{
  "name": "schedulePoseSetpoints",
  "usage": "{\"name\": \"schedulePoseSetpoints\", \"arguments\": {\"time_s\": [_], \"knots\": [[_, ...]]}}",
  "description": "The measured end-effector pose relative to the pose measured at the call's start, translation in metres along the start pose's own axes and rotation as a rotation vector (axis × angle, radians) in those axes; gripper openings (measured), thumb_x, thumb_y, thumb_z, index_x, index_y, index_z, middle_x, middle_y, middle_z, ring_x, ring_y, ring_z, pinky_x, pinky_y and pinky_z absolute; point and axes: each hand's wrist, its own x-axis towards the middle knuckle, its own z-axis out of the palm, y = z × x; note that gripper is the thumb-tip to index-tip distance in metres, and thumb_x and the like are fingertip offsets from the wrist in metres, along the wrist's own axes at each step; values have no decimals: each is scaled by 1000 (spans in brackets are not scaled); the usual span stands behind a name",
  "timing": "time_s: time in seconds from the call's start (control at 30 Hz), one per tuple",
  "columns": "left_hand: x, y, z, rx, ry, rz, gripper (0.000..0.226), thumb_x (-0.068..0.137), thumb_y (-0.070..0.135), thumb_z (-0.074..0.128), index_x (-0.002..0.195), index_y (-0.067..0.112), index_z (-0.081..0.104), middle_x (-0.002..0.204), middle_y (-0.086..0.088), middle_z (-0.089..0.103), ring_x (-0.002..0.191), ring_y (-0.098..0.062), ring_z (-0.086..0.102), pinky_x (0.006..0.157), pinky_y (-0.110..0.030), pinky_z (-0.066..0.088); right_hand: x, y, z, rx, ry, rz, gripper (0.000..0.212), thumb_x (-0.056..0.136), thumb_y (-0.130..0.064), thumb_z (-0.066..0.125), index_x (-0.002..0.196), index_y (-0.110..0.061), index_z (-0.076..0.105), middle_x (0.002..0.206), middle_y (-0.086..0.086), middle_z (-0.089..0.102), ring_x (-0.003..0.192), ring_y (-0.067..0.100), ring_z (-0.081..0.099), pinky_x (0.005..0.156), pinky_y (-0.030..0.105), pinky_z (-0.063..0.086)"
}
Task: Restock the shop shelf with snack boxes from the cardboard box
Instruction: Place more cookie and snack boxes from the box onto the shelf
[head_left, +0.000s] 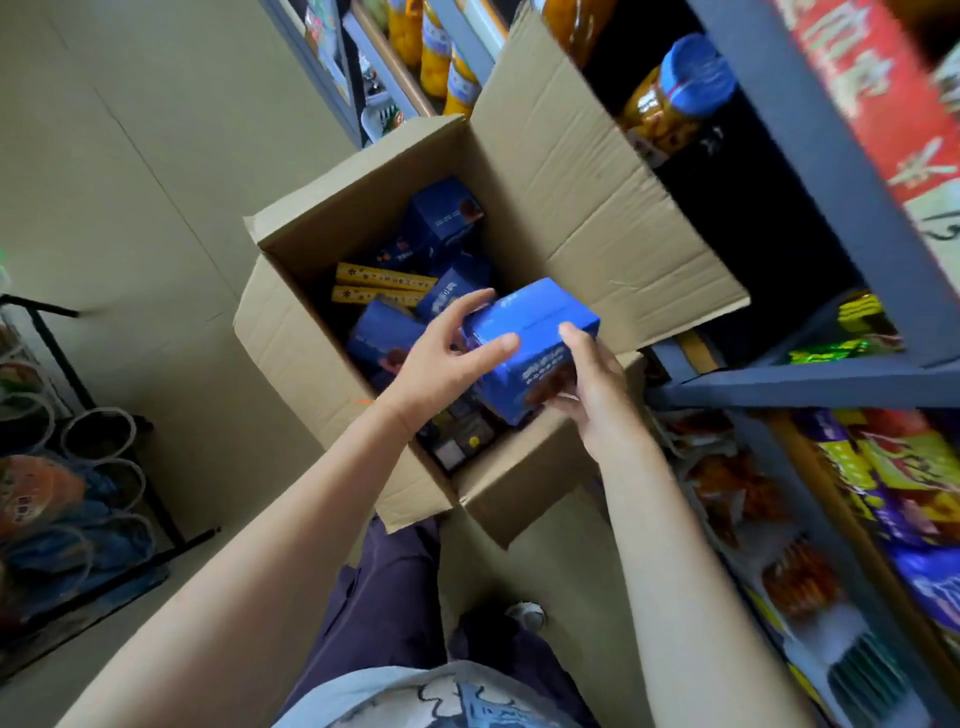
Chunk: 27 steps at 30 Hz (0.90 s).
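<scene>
Head view — blue snack box (530, 343) held above the open cardboard box (597, 208), frame centre.
Print blurred; right hand (592, 384) grips its right end, palm hidden; left hand (441, 364) fingers spread across its left — shelf (810, 379) right.

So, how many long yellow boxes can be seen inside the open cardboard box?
2: one long yellow box and a second right beside it, near the open cardboard box's left wall. More may be hidden underneath.
</scene>
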Motion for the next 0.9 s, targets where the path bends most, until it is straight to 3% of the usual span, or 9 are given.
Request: {"name": "schedulePoseSetpoints", "arguments": {"time_s": [0.13,0.23,0.3,0.4,0.47,0.6,0.7,0.77,0.9], "knots": [[-28,56,66,14,-93,237,97,64,39,91,144,30,37,139,0,53,127,-20,57,105,-45,48,-54,-35,-63,169,7,-130,35,98,-51,49,114,-24,65,106,3,75,91,18,73,66,33,58],[-58,107,119,-50,-71,302,77,78,27,83,141,22,40,121,-7,64,107,-18,66,80,-26,57,-109,-46,-118,155,78,-246,47,91,-64,51,107,-23,68,100,5,76,88,24,74,73,39,58],[-87,136,156,-152,-82,298,64,84,27,76,138,14,44,108,-7,68,93,-19,68,69,-24,58,-151,-48,-159,95,147,-379,49,80,-66,58,103,-24,67,101,-1,75,94,18,72,80,37,57],[-135,161,220,-286,-188,284,54,89,27,69,134,5,49,102,-7,72,88,-20,70,74,-32,58,-215,-41,-224,195,152,-499,21,95,-41,59,105,-23,60,106,-8,71,88,2,67,69,19,53],[-165,162,264,-370,-283,296,50,85,33,70,126,8,56,112,-16,71,100,-32,67,88,-44,55,-259,-31,-264,327,74,-544,7,99,-26,54,105,-23,57,93,-18,73,82,-3,67,64,14,52],[-223,160,341,-409,-411,355,55,83,39,68,127,7,57,129,-26,62,122,-46,56,107,-61,41,-321,-5,-339,326,135,-716,45,78,-36,66,121,-22,58,107,-2,73,100,15,68,90,39,53],[-266,167,386,-342,-460,421,84,78,48,76,142,5,43,135,-23,58,124,-42,56,106,-58,44,-362,9,-388,313,207,-788,63,68,-43,70,126,-25,59,119,2,70,109,21,66,104,50,46],[-292,172,411,-301,-457,436,97,69,55,82,143,7,43,133,-19,61,117,-32,63,98,-46,52,-384,16,-413,296,284,-821,52,71,-42,68,121,-29,64,116,-2,72,107,18,67,101,46,48],[-333,181,452,-137,-471,489,43,87,53,67,104,14,66,91,-2,73,83,-11,67,75,-22,55,-418,26,-448,452,329,-877,19,96,-31,54,104,-31,72,110,-4,74,103,12,69,87,36,54]]}}
